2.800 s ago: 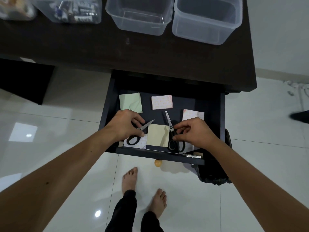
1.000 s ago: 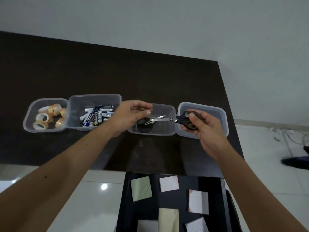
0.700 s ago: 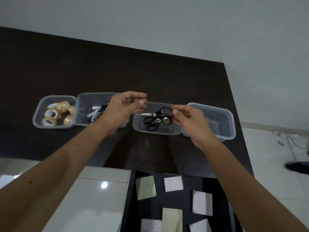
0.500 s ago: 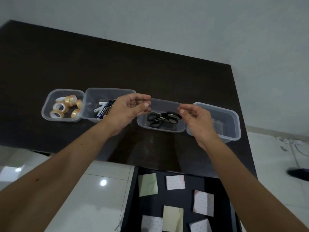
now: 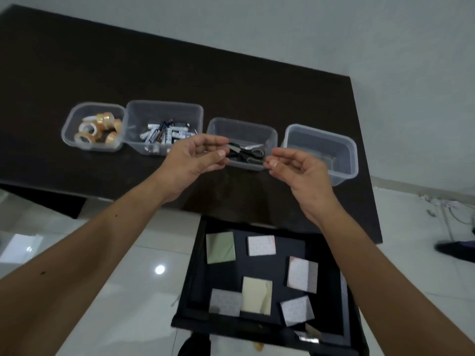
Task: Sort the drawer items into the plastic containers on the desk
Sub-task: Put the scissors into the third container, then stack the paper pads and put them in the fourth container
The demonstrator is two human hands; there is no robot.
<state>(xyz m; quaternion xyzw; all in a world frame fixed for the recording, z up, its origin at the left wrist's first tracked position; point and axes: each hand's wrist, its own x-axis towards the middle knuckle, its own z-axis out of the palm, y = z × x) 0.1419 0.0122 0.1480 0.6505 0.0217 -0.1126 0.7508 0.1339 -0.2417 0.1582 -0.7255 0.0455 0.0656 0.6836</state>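
Hovering just short of the third container [image 5: 272, 133], your left hand [image 5: 191, 160] and right hand [image 5: 299, 170] both hang with fingers loosely curled and nothing in them, while the scissors [image 5: 246, 154] lie inside that container. I read that as the scissors step done, with tape rolls [image 5: 99, 128] and batteries [image 5: 164, 134] already binned to the left and the fourth container [image 5: 347, 155] holding nothing. Next move, as I judge it: drop both hands to the open drawer [image 5: 331, 337], pick the paper pads [image 5: 220, 247] off its floor by an edge since they lie flat, and carry them to that fourth container.
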